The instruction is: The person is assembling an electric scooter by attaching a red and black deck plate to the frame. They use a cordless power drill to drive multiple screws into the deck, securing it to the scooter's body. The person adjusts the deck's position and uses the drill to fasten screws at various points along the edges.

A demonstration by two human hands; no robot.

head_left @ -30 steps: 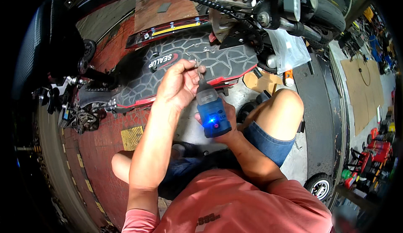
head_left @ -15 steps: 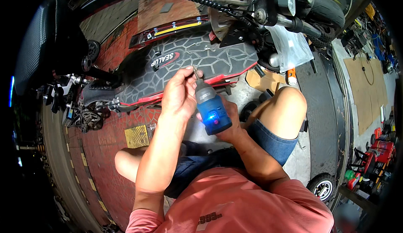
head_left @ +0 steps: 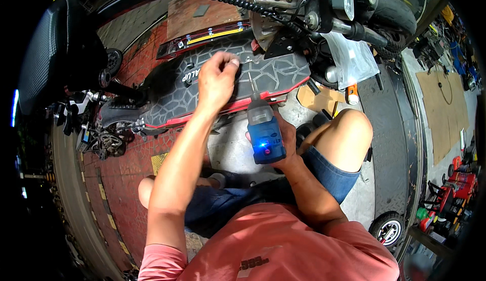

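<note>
My right hand [head_left: 287, 138] grips a blue and grey cordless screwdriver [head_left: 264, 129], its blue light lit. The tool's long thin bit points away from me, over the near part of a scooter deck [head_left: 164, 96] with a black and grey cracked pattern and red edge. My left hand [head_left: 216, 81] is over the middle of this deck, left of the bit and apart from it. Its fingers are curled with thumb and forefinger close together; whether something small is between them I cannot make out. Small fittings [head_left: 248, 59] lie on the deck beyond the fingertips.
A black seat [head_left: 45, 53] rises at the left and a handlebar stem with cables [head_left: 238, 0] crosses the top. Beyond the deck lies a long strip with yellow [head_left: 215, 34]. To the right are a clear plastic bag [head_left: 349, 61], an orange and white bottle [head_left: 352, 94] and cardboard [head_left: 316, 98].
My left hand has left the bit and moved away from me over the deck. The screwdriver in my right hand has shifted slightly right and toward me.
</note>
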